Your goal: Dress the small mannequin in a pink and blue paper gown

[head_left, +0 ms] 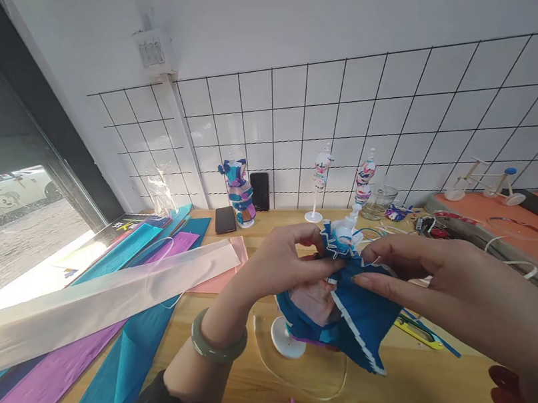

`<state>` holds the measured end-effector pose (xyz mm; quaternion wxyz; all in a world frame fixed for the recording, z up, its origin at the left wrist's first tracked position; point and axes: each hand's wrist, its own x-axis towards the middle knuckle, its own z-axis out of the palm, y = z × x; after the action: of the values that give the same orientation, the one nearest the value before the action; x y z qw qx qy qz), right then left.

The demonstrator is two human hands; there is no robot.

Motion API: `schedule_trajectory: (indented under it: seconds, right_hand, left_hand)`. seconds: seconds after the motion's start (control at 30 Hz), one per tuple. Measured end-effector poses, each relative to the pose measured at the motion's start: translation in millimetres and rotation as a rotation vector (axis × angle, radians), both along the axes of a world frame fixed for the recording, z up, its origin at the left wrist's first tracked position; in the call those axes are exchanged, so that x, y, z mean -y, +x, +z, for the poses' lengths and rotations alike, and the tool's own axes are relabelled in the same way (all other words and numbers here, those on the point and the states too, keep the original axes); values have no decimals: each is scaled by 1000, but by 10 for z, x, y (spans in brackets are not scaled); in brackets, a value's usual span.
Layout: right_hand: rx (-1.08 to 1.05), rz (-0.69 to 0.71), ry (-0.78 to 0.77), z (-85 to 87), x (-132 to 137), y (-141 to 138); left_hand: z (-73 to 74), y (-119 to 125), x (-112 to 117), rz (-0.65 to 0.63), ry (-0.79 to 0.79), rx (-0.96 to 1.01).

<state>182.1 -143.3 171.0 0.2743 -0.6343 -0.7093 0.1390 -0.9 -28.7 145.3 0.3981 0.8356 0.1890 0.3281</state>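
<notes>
A small white mannequin (346, 229) on a round white base (288, 338) lies tilted in front of me, dressed in blue crepe paper with white trim. My left hand (292, 258) grips it near the waist, thumb and fingers closed around the dressed body. My right hand (410, 268) pinches the upper edge of a dark blue paper piece (366, 311) with a white strip along it, held against the figure. Below the left hand shows a pale pink part of the skirt (310, 306). What lies under the fingers is hidden.
Long crepe paper sheets (107, 303) cover the left side. Dressed figures (240, 195), a phone (261, 191) and a glass bowl (380, 198) stand along the wall. A yellow cutter (419, 332) lies by my right hand; a white cord (318, 397) curves across the wooden table (240, 381).
</notes>
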Motion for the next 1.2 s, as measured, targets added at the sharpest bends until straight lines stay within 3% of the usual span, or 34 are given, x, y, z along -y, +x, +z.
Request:
schedule_trajectory:
  seconds: [0.23,0.4,0.57,0.8,0.97,1.2]
  right_hand:
    - [31,-29,-99,0,-92,-21]
    - [12,-3,-58,20,-150,-29]
    - [-87,38,9,7,-208,14]
    - [-301,102,-123,-77,-343,89]
    - [-385,109,-104,-151,-444,144]
    - [-370,75,-140,-155,-452,131]
  left_hand:
    - [-39,22,-82,-26,-29,15]
    - [-39,34,-106,-20,-92,34]
    - [-92,42,-152,-26,-119,54]
    - [-161,73,-215,-80,-231,133]
    - [-160,79,-207,-46,-347,140]
    - [-164,83,-220,-51,-300,151]
